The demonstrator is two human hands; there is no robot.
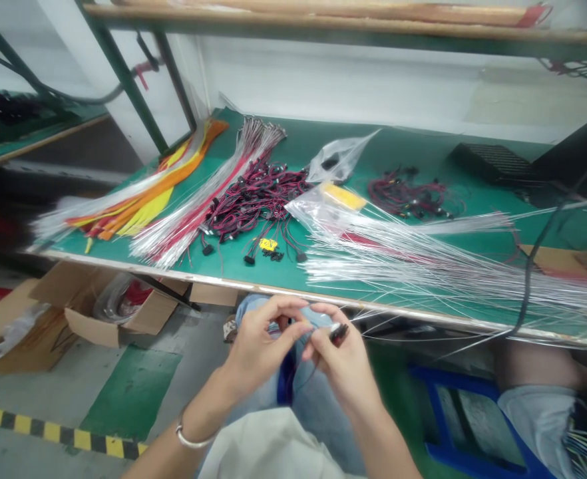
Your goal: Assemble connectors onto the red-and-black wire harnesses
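- Wired connector (341,334), dark-ended, was above the lap (321,412), pinched in the right hand (346,362); the left hand's (263,342) fingertips curled close beside it, their hold unclear.
- Fine two-handed fingerwork seemed in hand, calling for steady alignment.
- Table edge (213,281) lay just beyond; white wires (398,269) overhung it rightward, leaving freer room leftward.

Harness pile (261,199) lies on bench (418,140) between 2 wire bundles (188,206); 2 bags (348,156) to its right; boxes (92,328) on floor (206,369), left.
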